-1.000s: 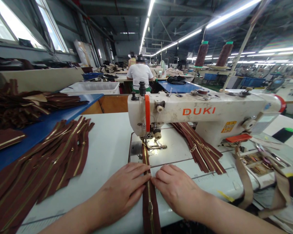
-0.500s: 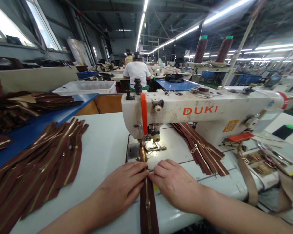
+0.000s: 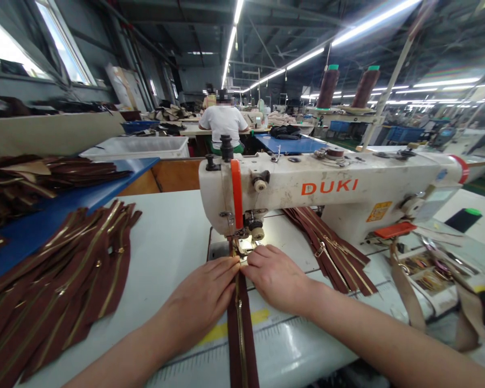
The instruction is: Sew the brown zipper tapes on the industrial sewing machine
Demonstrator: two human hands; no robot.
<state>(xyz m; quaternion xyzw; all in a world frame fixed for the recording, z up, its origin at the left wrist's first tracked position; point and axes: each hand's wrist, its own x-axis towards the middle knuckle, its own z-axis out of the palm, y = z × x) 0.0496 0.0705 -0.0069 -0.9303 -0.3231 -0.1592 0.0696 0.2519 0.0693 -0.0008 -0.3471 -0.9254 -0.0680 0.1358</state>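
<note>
A brown zipper (image 3: pixel 239 328) with gold teeth runs from under the needle area of the white sewing machine (image 3: pixel 283 186) down over the table's front edge. My left hand (image 3: pixel 210 288) presses on its left side, fingers together, their tips just in front of the presser foot. From the right, my right hand (image 3: pixel 272 272) pinches the zipper's other edge, close to the left fingertips. The fingers hide part of the strip there. More brown zippers (image 3: pixel 331 248) lie under the machine arm, and a large pile of zippers (image 3: pixel 76 269) spreads over the table's left side.
A parts tray (image 3: pixel 434 277) with metal bits and tools sits at the right, beside a beige strap (image 3: pixel 406 291). Brown thread cones (image 3: pixel 328 86) stand behind the machine. A person in a white shirt (image 3: pixel 225 125) sits farther ahead. More brown pieces lie on the blue table (image 3: pixel 141 167).
Both hands have moved forward, closer to the presser foot, and the zipper has advanced with them. A yellow mark on the table now shows more fully. The view has shifted slightly.
</note>
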